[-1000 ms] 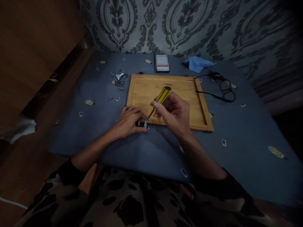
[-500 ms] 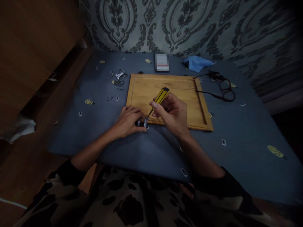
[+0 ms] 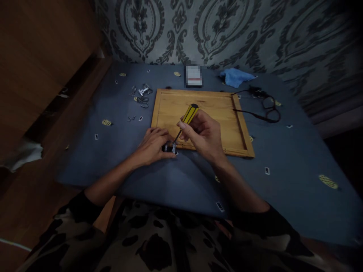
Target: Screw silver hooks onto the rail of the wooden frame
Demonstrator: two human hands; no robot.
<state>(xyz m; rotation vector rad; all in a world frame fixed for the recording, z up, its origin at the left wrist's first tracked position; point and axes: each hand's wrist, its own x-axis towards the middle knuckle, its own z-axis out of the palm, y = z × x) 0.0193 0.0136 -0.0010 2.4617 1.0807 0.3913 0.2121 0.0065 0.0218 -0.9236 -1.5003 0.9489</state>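
The screwdriver (image 3: 190, 113) is above the near edge of the wooden panel (image 3: 176, 107), its long axis slanting: the handle points up and to the right, the thin shaft down and leftward to a metal hinge (image 3: 174, 147). Its handle is yellow with black stripes and a black end. The right hand's (image 3: 208, 134) grip grasps the lower handle; the left hand's (image 3: 154, 145) grip pinches the hinge against the panel edge, fingers bent over the wood. The panel, honey-brown with a raised rim, lies flat, longer from left to right. To its left on the blue patterned surface (image 3: 113, 158) are metal fittings (image 3: 144, 90) and small screws (image 3: 132, 118). Behind it stands a box (image 3: 194, 76), too blurred to tell its contents, and a blue cloth (image 3: 236, 77); glasses (image 3: 273, 115) lie right, legs pointing toward the panel.
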